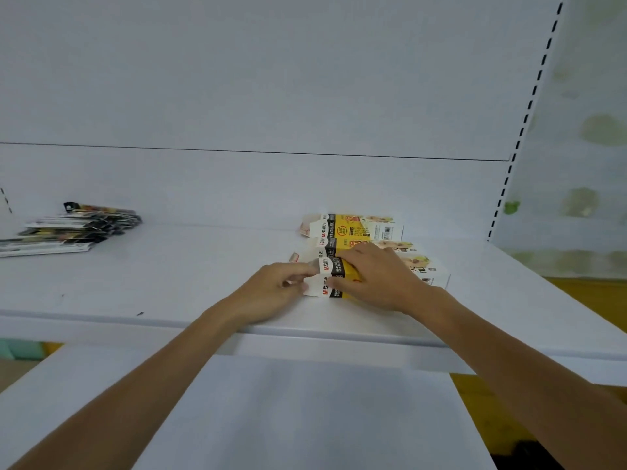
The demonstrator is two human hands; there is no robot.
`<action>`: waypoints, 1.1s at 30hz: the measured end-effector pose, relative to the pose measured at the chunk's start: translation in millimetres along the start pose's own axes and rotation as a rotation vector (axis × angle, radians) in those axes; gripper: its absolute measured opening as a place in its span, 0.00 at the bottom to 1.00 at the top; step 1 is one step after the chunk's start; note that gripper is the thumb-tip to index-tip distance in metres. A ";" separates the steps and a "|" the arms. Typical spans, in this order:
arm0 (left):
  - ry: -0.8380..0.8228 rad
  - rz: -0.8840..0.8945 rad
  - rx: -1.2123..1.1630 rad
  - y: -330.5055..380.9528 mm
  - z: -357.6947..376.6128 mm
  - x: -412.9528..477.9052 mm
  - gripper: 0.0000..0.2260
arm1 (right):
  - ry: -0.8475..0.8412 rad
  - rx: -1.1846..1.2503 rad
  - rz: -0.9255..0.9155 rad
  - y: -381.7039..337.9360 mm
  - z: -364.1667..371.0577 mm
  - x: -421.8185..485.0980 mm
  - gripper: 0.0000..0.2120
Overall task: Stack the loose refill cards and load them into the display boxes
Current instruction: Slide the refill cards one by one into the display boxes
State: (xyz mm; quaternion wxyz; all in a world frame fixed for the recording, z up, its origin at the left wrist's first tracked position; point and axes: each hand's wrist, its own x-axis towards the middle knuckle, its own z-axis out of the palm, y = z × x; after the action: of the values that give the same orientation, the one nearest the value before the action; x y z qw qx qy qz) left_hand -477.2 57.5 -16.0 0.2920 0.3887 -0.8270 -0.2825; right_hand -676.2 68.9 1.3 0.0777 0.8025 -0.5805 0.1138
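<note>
Three yellow-and-white display boxes lie side by side on the white shelf (169, 283). The far box (356, 227) and the middle box (397, 247) lie untouched. My right hand (376, 276) rests on top of the near box (334, 278), fingers spread over its yellow side. My left hand (274, 290) pinches the white flap at that box's left end. A heap of loose refill cards (73, 228), dark with white edges, sits at the shelf's far left, away from both hands.
The shelf's white back panel (271, 96) rises behind the boxes. A slotted upright (522, 130) runs along the right. A lower white shelf (288, 418) lies under my forearms.
</note>
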 end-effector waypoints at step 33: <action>0.198 0.038 -0.017 9.5 13.5 15.7 0.24 | -0.199 0.433 0.009 -7.2 -33.7 -10.8 0.34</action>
State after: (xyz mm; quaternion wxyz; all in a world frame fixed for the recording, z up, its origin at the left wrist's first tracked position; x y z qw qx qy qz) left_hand -499.5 53.2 -14.3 0.3811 0.3963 -0.7988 -0.2440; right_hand -675.8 89.6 30.8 -0.1545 0.8051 -0.5509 0.1562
